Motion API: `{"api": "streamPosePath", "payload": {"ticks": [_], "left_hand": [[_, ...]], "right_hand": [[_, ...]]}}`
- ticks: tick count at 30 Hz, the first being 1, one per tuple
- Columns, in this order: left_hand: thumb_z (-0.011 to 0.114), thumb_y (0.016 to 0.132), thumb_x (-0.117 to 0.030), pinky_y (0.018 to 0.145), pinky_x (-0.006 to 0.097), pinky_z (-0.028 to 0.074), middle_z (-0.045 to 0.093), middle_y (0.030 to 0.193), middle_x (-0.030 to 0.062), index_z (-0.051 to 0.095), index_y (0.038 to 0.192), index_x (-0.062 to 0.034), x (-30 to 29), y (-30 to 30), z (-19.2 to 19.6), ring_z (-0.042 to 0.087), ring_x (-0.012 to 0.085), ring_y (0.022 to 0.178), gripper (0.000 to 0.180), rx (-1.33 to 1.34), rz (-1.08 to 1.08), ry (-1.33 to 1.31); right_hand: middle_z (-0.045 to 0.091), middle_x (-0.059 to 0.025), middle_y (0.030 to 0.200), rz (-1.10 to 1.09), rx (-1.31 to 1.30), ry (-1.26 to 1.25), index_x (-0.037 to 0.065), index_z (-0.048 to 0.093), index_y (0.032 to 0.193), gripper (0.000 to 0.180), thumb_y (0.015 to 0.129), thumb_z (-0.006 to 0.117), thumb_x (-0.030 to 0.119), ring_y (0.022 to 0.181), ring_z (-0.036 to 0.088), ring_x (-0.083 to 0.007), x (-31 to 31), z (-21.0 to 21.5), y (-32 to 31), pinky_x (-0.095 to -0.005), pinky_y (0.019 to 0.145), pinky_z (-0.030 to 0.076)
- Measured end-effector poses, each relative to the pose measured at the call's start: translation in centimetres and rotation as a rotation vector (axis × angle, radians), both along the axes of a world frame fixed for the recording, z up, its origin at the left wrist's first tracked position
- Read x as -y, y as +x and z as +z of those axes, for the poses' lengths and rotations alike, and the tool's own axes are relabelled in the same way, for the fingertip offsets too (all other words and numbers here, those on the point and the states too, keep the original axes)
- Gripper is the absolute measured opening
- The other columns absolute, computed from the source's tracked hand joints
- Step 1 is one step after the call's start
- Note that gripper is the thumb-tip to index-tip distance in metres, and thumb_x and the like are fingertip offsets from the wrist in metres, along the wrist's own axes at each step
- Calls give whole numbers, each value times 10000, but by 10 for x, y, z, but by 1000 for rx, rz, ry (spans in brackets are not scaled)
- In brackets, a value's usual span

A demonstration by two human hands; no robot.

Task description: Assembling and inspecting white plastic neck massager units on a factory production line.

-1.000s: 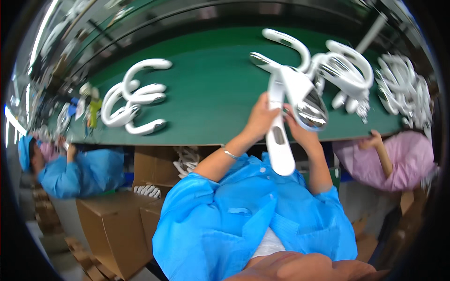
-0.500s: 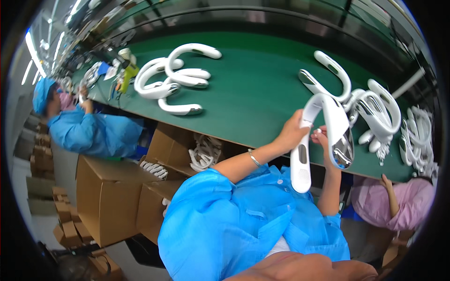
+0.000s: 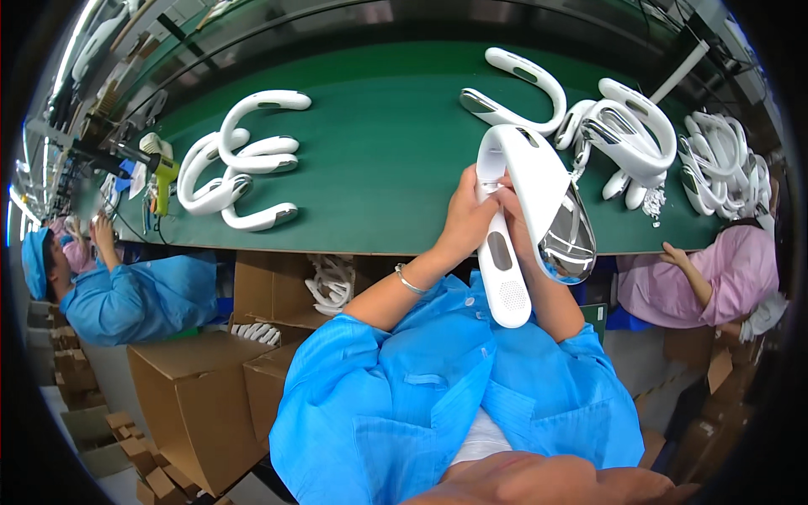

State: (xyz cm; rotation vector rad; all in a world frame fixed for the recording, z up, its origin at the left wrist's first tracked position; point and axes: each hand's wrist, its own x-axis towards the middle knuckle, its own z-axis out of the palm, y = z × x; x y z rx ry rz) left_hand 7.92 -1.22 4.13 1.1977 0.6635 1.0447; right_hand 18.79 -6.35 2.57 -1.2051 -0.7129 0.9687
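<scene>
Left hand: closed around one arm of the white neckband, held over the near edge of the green belt
Right hand: mostly hidden behind the neckband; fingers seem to grip it
Belt: more neckbands left and right

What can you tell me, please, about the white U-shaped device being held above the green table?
The white U-shaped plastic device looks smooth and glossy. One arm hangs toward the person, showing a grey oval inset and a perforated patch near its rounded tip. The other arm carries a loose clear film. The left hand grips it from the side; the right hand touches it behind the near arm. It is lifted over the green table's near edge.
</scene>
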Motion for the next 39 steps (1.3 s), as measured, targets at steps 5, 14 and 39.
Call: {"api": "streamPosePath", "payload": {"ticks": [5,14,39], "left_hand": [[509,842,-26,808,308,495,550,1119,150,378,1252,6,7,1,6,579,199,993,432,40,-52,-61],[473,840,-48,891,324,451,536,1184,182,304,1351,19,12,-5,-5,557,230,1062,542,106,-122,-2],[439,914,-85,812,321,480,594,1088,189,384,1287,56,29,-20,30,613,248,955,403,-111,-61,444]], "right_hand": [[600,-71,943,-51,-310,-17,9,594,1044,243,802,594,-11,871,571,-149,5,1,-4,-283,803,459],[596,-83,981,45,-121,12,1,573,1078,274,804,576,-12,899,572,-158,22,7,12,-287,839,448],[572,-138,1149,145,-119,21,-26,484,1229,384,847,482,15,1081,541,-196,36,1,19,-335,974,411]]}}
